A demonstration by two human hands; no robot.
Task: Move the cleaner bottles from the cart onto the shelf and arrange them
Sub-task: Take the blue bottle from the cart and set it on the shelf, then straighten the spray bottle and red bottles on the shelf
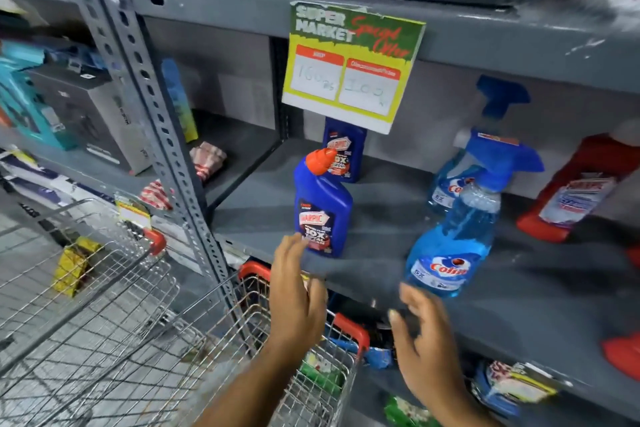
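A dark blue Harpic bottle (322, 208) with an orange cap stands near the front of the grey shelf (381, 218). My left hand (296, 291) is just below it, fingers apart, fingertips close to its base. A blue Colin spray bottle (460, 232) stands at the shelf's front edge; my right hand (426, 336) hovers open just beneath it. Another Harpic bottle (344, 149) stands further back, a second Colin spray bottle (450, 180) behind the first, and a red bottle (575, 194) leans at the right. The wire cart (298, 392) is below my hands.
A "Super Market Special Offer" price card (353, 69) hangs from the upper shelf edge. A perforated metal upright (149, 107) splits the shelving. A second wire cart (86, 288) stands at the left. Packets lie on the lower shelf (512, 388); boxes fill the left bay (86, 121).
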